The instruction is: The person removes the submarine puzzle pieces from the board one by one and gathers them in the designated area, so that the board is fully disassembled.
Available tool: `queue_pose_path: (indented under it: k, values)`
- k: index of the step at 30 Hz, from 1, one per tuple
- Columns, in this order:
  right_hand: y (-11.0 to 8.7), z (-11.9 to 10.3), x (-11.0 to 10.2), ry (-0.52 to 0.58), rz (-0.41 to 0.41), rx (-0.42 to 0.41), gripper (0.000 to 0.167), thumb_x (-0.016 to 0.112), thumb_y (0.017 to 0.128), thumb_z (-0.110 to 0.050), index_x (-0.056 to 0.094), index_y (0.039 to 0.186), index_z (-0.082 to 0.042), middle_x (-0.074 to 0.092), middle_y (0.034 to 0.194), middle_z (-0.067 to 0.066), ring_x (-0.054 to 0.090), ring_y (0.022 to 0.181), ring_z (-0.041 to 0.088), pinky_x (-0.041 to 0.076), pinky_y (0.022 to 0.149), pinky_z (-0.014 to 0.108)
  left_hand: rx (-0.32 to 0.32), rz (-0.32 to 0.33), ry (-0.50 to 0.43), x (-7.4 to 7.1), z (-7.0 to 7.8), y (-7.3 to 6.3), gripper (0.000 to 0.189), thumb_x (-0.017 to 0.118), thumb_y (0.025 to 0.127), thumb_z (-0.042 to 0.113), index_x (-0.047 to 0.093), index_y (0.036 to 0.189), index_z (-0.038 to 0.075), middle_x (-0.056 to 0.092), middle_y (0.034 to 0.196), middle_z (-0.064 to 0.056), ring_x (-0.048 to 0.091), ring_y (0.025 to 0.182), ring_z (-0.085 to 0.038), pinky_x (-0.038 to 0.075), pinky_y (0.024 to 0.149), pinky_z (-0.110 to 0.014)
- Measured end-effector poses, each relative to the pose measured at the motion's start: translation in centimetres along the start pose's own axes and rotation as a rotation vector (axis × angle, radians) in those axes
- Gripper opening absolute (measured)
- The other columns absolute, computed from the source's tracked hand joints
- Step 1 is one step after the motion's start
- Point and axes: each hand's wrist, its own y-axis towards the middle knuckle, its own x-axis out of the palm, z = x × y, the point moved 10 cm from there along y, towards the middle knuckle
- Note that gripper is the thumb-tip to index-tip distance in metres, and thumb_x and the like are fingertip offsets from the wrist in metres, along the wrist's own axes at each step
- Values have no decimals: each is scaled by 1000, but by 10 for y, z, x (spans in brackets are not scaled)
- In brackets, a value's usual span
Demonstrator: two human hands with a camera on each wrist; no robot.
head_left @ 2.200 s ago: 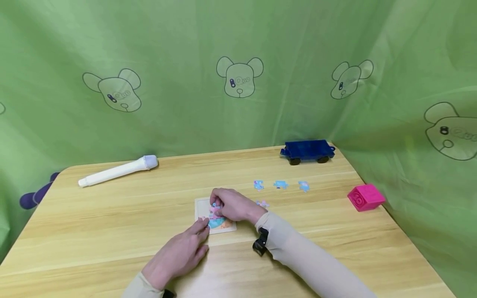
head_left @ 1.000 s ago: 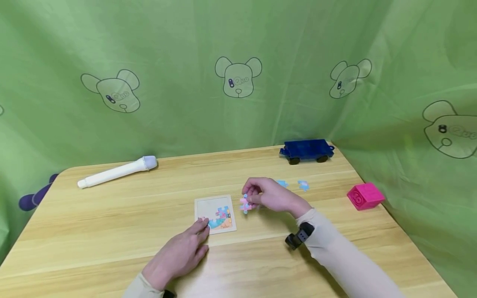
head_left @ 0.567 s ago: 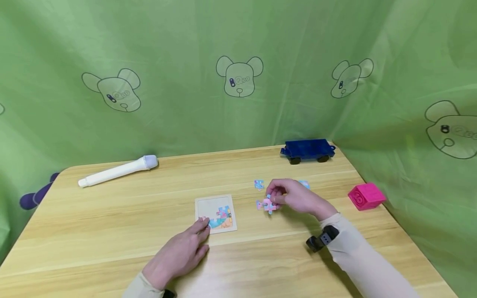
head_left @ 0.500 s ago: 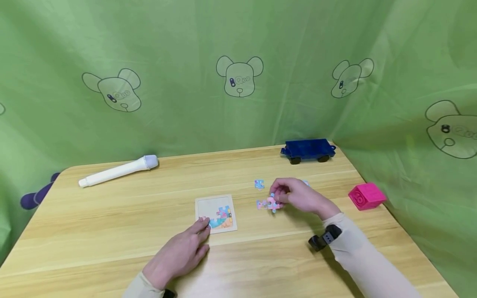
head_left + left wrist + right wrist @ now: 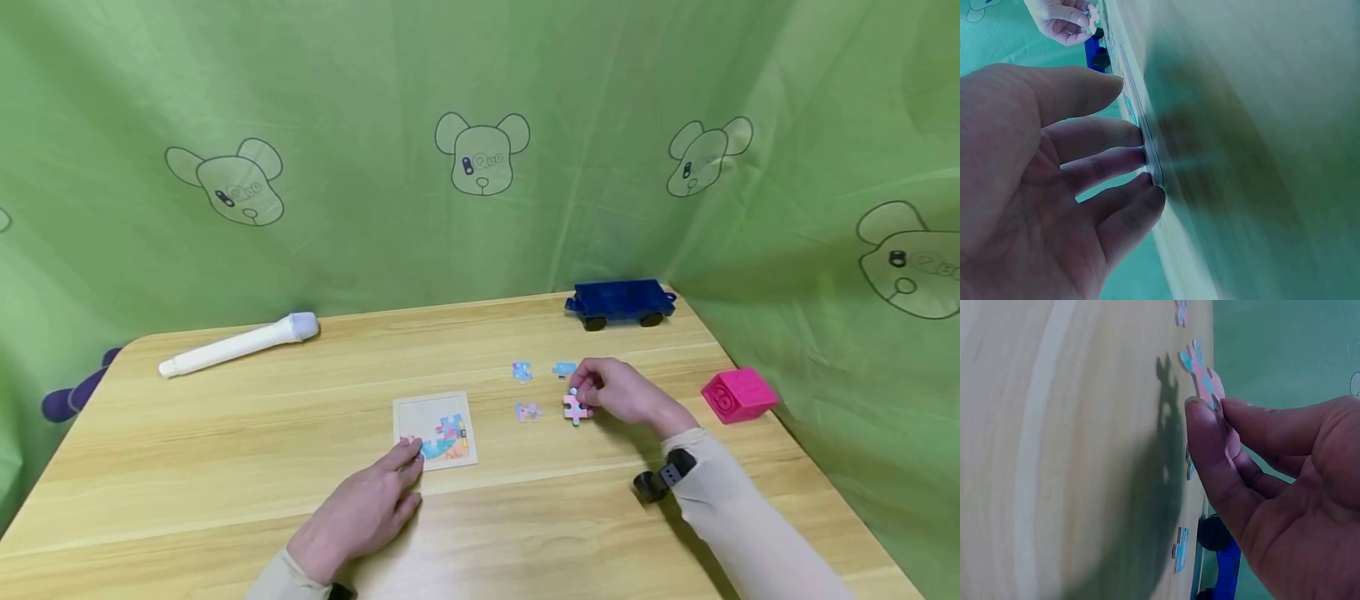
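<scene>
A pink jigsaw piece (image 5: 575, 408) is pinched between the thumb and fingers of my right hand (image 5: 626, 393), a little above the table; the right wrist view shows its shadow on the wood. My left hand (image 5: 362, 515) lies at the near left corner of a small puzzle tray (image 5: 401, 423), its extended fingertips touching the edge. Joined pieces (image 5: 448, 428) fill the tray's lower right part. Three loose pieces lie left of my right hand: one pink (image 5: 528, 411) and two blue, at the left (image 5: 522, 372) and beside the fingers (image 5: 563, 368).
A dark blue toy wagon (image 5: 621, 302) stands at the back right edge. A pink block (image 5: 738, 395) sits at the right edge. Far left lies a white stick-shaped thing (image 5: 238, 345) with a greyish end. Green curtain (image 5: 360, 208) surrounds the table.
My right hand has carried the pink jigsaw piece from over the tray to the right, past the loose pieces. My left hand stays at the tray.
</scene>
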Motion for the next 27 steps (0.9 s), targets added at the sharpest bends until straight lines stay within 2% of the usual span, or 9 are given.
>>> queue_pose_path:
  k: [4, 9, 17, 27]
  values:
    - [4, 11, 0, -23, 3, 55, 13, 57, 89, 11, 61, 97, 2, 57, 80, 7, 55, 73, 20, 50, 64, 30, 4, 1, 0, 1, -1, 0, 47, 65, 94, 17, 56, 130, -12, 43, 144, -26, 45, 131, -38, 42, 104, -48]
    - [9, 19, 5, -33, -15, 83, 14, 58, 88, 11, 62, 97, 1, 57, 80, 6, 53, 72, 19, 48, 63, 29, 3, 8, -7, 1, -1, 0, 47, 65, 94, 17, 56, 130, -12, 43, 144, -26, 45, 131, -38, 41, 104, -48]
    - [11, 17, 7, -36, -38, 70, 12, 58, 90, 10, 62, 98, 2, 57, 82, 7, 51, 74, 20, 46, 66, 32, 8, 14, -9, -1, 0, 1, 47, 65, 94, 16, 55, 130, -13, 43, 144, -26, 45, 131, -38, 41, 105, -47]
    - [13, 15, 2, -119, -13, 42, 9, 64, 90, 3, 62, 98, -1, 57, 87, 5, 51, 82, 21, 45, 76, 37, -3, 11, -19, -1, -1, 1, 46, 66, 94, 16, 56, 129, -13, 44, 144, -26, 45, 131, -38, 41, 105, -47]
